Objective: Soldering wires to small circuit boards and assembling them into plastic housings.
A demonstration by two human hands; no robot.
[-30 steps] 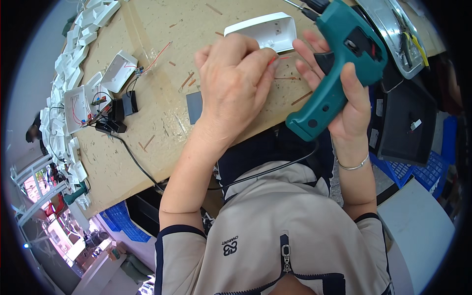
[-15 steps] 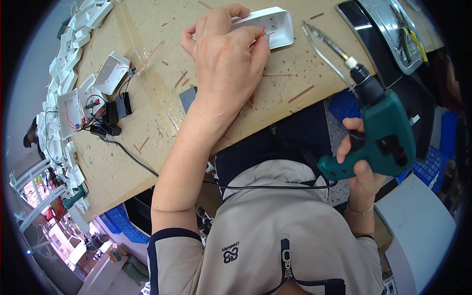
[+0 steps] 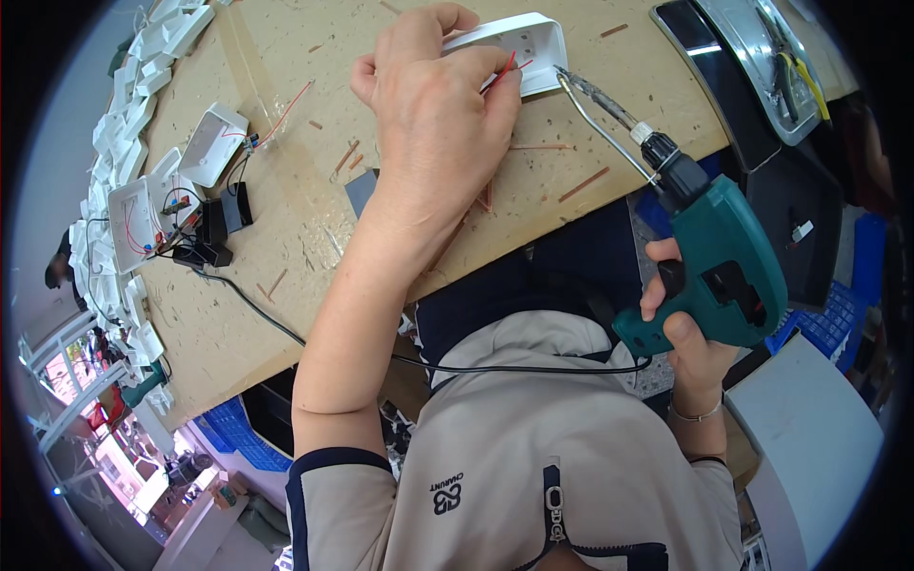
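A red wire is being pinched between the thumb and fingers of the left hand, which is being pressed down at the 12 o'clock edge of the view, against a white casing lying on the bench. The casing is being partly covered by that hand; only its right end is being shown.

A green soldering gun is being gripped by the right hand at about 3 o'clock, off the front edge of the bench. The fingers are being wrapped around the handle, and one finger is being laid on the trigger. The gun's bent metal tip is being held just beside the wire and the casing; whether it is touching them cannot be told. A black cord is being run from the handle across the person's lap toward 9 o'clock.

The bench is being shown as a bare chipboard top, littered with short brown wire offcuts. At 10 o'clock, more white casings with small circuit boards and thin wires are being kept in a row along the edge. At 1 o'clock a metal tray is being seen. Blue crates are being stored below the bench at 7 o'clock, and a bright window area is being glimpsed at 8 o'clock.
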